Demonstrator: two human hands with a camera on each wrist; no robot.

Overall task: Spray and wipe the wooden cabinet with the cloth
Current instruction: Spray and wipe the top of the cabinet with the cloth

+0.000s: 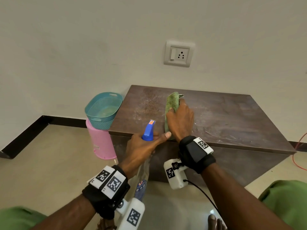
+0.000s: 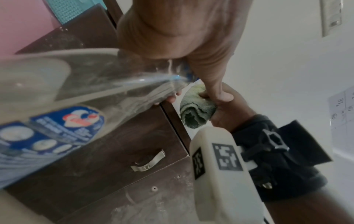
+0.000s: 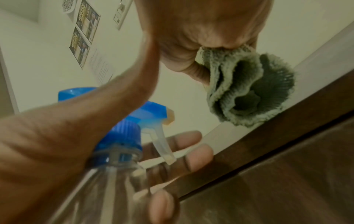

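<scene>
A low dark wooden cabinet (image 1: pixel 224 117) stands against the wall, its top wet with spray marks on the left part. My right hand (image 1: pixel 181 120) lies on a folded green cloth (image 1: pixel 172 103) on the cabinet top and grips it; the right wrist view shows the cloth (image 3: pixel 247 89) bunched under the palm. My left hand (image 1: pixel 142 146) holds a clear spray bottle (image 2: pixel 80 84) by the neck in front of the cabinet's front edge, its blue nozzle (image 1: pixel 149 130) pointing at the top. In the right wrist view the fingers lie straight beside the trigger (image 3: pixel 162 145).
A teal basket (image 1: pixel 103 110) sits on a pink upturned bin (image 1: pixel 101 143) at the cabinet's left end. A wall socket (image 1: pixel 179 53) is above. The cabinet front carries a metal drawer handle (image 2: pixel 147 162). A red cable (image 1: pixel 297 153) trails on the floor at right.
</scene>
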